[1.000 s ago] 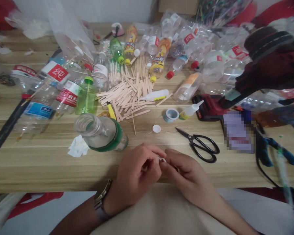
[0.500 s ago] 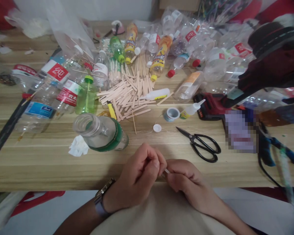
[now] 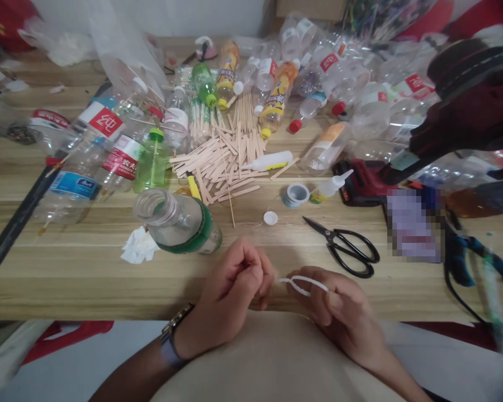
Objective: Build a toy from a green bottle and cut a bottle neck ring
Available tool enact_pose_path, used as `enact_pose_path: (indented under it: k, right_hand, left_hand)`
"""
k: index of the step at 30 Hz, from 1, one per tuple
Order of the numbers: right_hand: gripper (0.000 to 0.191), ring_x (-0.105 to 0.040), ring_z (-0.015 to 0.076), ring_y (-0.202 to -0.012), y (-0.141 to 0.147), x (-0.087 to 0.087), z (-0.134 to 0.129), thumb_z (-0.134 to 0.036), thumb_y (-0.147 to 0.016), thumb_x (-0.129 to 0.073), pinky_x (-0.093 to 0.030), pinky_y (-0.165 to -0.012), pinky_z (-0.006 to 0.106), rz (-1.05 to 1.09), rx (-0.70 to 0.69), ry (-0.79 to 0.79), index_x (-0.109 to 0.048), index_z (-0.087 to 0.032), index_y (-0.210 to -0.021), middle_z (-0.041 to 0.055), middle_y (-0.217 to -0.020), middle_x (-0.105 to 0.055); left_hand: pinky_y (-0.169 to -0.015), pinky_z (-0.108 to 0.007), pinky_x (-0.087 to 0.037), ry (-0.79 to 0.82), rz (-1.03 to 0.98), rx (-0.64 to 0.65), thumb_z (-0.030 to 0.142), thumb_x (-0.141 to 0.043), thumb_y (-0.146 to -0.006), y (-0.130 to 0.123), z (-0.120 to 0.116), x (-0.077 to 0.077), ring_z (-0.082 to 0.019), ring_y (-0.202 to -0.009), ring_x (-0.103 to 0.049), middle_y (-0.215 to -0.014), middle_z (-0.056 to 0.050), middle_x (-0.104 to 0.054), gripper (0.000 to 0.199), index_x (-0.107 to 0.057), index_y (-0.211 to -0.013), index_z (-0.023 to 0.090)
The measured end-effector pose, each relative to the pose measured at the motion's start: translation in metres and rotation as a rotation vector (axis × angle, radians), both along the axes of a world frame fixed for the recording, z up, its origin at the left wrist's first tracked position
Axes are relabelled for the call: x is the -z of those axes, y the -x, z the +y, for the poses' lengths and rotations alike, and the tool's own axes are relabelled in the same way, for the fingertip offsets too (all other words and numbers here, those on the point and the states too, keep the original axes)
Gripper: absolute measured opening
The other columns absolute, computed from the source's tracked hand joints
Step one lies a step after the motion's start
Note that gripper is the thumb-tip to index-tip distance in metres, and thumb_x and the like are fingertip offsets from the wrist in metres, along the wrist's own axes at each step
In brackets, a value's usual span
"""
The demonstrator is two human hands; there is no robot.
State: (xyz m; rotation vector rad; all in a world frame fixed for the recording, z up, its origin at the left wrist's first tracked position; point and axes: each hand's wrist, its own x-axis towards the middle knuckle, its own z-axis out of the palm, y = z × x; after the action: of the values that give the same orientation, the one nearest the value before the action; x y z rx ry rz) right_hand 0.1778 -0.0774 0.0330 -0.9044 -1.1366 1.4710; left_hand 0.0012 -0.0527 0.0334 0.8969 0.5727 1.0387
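Note:
A thin white cord forms a narrow loop between my hands at the table's front edge. My right hand pinches the loop between thumb and fingers. The cord's other end runs to the fingertips of my left hand, which is closed in a pinch around it. Just beyond my left hand, a clear bottle with a green band leans over, its open mouth toward the left. Black scissors lie on the table to the right, and a small white cap sits beyond my hands.
Wooden sticks are heaped mid-table, near a glue bottle and a grey-blue ring. Plastic bottles crowd the back and left. A red and black power tool stands at the right; crumpled tissue lies left.
My right hand has moved right and turned, and the white cord's loop now shows between my hands. The view has shifted slightly.

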Motion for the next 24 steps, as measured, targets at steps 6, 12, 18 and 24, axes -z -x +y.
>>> enact_pose_path:
  k: [6,12,18,24]
  right_hand:
    - [0.042,-0.046,0.0132,-0.059,-0.005,-0.003,0.004,-0.041,-0.103,-0.047,-0.035,-0.056,0.027,-0.230,-0.045,-0.259,-0.054,-0.021,-0.066,-0.0026,-0.059,-0.050]
    - [0.025,-0.055,0.0148,-0.066,-0.010,-0.011,0.013,-0.023,-0.097,-0.048,-0.043,-0.058,0.026,-0.510,-0.116,-0.320,-0.061,-0.021,-0.076,-0.0002,-0.069,-0.055]
    - [0.015,-0.053,0.0130,-0.061,-0.010,-0.026,0.015,-0.024,-0.093,-0.056,-0.038,-0.051,0.023,-0.787,-0.139,-0.230,-0.070,-0.022,-0.089,-0.0009,-0.070,-0.054]
    - [0.034,-0.046,0.0109,-0.051,0.002,-0.030,0.015,-0.025,-0.096,-0.047,-0.032,-0.048,0.023,-0.889,-0.124,-0.108,-0.052,-0.021,-0.063,-0.0035,-0.056,-0.050]
  left_hand:
    - [-0.055,-0.021,-0.037,-0.103,0.509,0.101,0.021,-0.056,-0.095,0.005,0.010,-0.020,-0.009,-0.061,-0.046,-0.077,0.005,-0.052,0.011,-0.061,-0.104,0.022]
    - [-0.067,-0.025,-0.042,-0.517,0.910,0.041,0.015,-0.052,-0.095,0.009,0.013,-0.030,-0.011,-0.072,-0.053,-0.078,0.002,-0.053,0.018,-0.064,-0.082,0.017]
    - [-0.073,-0.030,-0.047,-0.793,1.110,-0.055,0.011,-0.050,-0.094,0.012,0.010,-0.024,-0.016,-0.082,-0.058,-0.099,-0.007,-0.060,0.019,-0.067,-0.086,0.015]
    - [-0.063,-0.032,-0.047,-1.036,1.257,-0.026,0.009,-0.041,-0.098,0.007,0.009,-0.028,-0.021,-0.070,-0.059,-0.072,-0.004,-0.064,0.030,-0.062,-0.077,0.016]
